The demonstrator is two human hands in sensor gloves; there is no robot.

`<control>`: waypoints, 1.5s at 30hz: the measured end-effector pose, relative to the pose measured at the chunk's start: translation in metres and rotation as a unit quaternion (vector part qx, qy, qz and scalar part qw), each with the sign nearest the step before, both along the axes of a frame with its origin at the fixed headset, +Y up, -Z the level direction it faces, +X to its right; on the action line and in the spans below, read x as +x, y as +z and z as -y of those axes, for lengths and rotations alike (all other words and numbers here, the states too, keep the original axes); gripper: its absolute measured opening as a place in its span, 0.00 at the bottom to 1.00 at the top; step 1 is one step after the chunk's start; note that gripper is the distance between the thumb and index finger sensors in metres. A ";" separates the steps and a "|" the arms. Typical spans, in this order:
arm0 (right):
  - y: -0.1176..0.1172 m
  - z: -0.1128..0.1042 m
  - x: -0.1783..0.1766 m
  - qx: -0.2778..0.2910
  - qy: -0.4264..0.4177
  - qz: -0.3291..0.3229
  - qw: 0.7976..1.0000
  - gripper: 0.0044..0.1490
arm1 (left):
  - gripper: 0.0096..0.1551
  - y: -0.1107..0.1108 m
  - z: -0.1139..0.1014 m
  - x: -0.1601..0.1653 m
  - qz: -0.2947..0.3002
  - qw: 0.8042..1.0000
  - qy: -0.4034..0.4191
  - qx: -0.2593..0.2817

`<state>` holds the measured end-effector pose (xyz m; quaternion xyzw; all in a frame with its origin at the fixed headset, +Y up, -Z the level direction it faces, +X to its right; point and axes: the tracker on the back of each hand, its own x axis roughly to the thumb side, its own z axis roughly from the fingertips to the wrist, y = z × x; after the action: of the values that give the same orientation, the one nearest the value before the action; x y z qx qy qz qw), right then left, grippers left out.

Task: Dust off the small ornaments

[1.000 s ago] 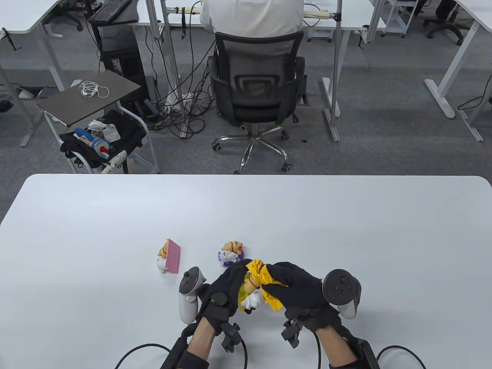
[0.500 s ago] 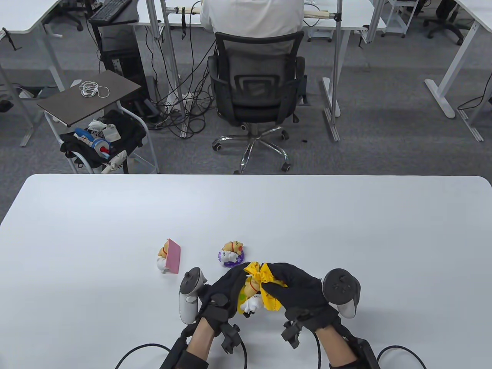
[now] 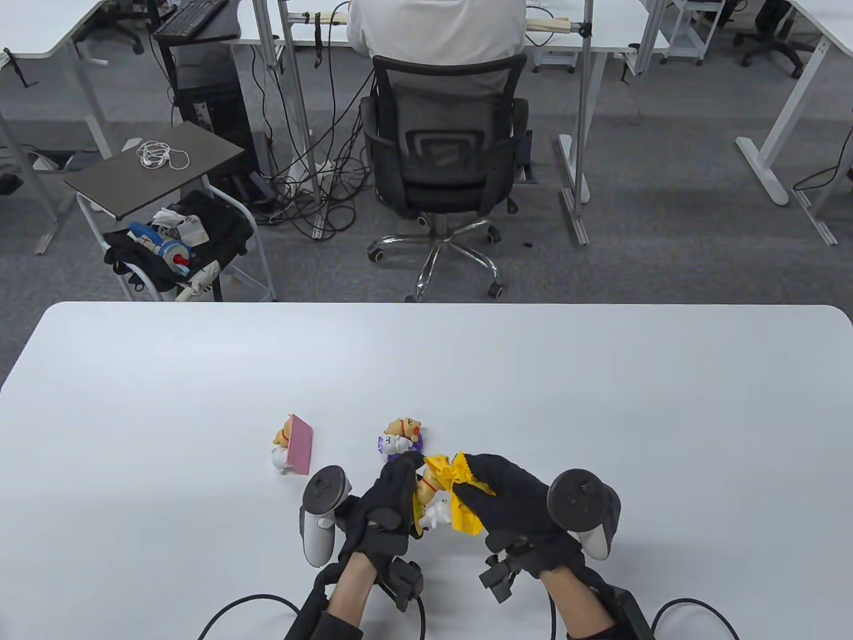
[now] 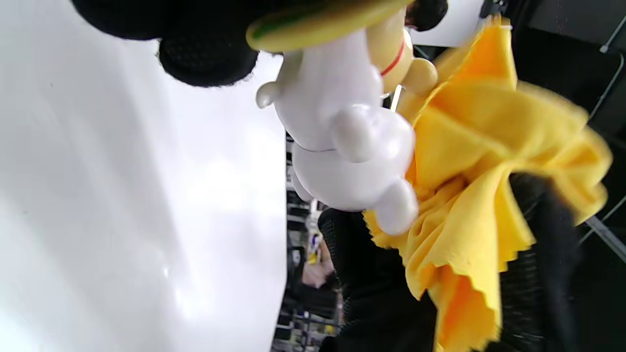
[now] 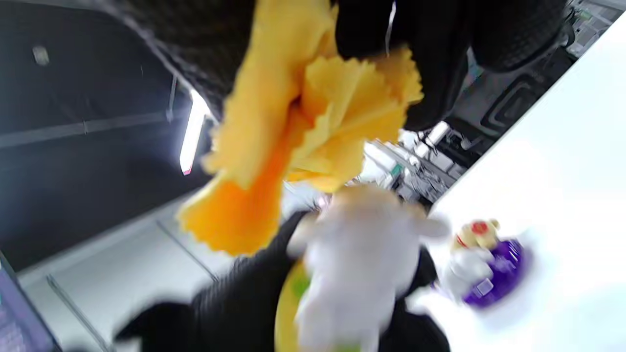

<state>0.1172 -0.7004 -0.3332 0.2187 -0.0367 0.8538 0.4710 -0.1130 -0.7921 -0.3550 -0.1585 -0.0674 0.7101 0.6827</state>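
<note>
left hand (image 3: 390,503) grips figurine (image 3: 433,510), right hand (image 3: 513,503) bunches yellow cloth (image 3: 460,497); seemingly unlabelled.

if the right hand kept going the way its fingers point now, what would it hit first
The right hand grips the yellow cloth and points up-left, at the figurine held by the left hand. The cloth would meet that figurine first. The purple-based figurine stands further on, though depth is uncertain.

My view: white table (image 3: 200,373) in foreground; grey carpet (image 3: 666,220) beyond; black mesh office chair (image 3: 443,167), seated person (image 3: 436,27); side cart (image 3: 156,167) left; white desks (image 3: 793,120) around.
</note>
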 end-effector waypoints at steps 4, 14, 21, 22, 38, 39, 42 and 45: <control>0.002 0.012 -0.016 -0.024 0.029 0.012 0.999 0.28 | 0.36 0.001 0.001 0.006 0.020 0.999 0.042 0.004; -0.016 0.026 0.016 -0.103 -0.151 0.041 0.982 0.29 | 0.31 -0.001 0.008 0.009 0.048 0.976 0.211 -0.025; -0.015 0.025 0.014 -0.111 -0.169 0.020 0.979 0.29 | 0.52 0.003 0.015 0.011 0.058 0.991 0.114 -0.037; -0.013 0.023 0.012 -0.115 -0.166 0.010 0.979 0.29 | 0.54 0.003 0.017 0.014 0.078 0.989 0.118 -0.035; 0.011 0.002 -0.022 0.072 0.087 0.027 0.993 0.29 | 0.53 0.000 0.022 -0.012 -0.003 0.982 0.182 -0.055; 0.013 -0.001 -0.019 0.096 0.069 0.037 0.992 0.30 | 0.52 0.000 0.019 -0.014 0.000 0.990 0.135 -0.045; 0.018 -0.006 -0.017 0.119 0.022 0.021 0.992 0.29 | 0.50 0.000 0.014 -0.010 -0.003 0.999 0.041 -0.032; 0.024 -0.006 -0.030 0.137 0.089 0.006 0.987 0.28 | 0.51 0.000 0.008 0.002 0.011 0.999 -0.040 -0.007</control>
<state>0.0877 -0.6945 -0.3097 0.2784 -0.1361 0.8807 0.3583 -0.1110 -0.8006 -0.3545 -0.1739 -0.0635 0.6811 0.7084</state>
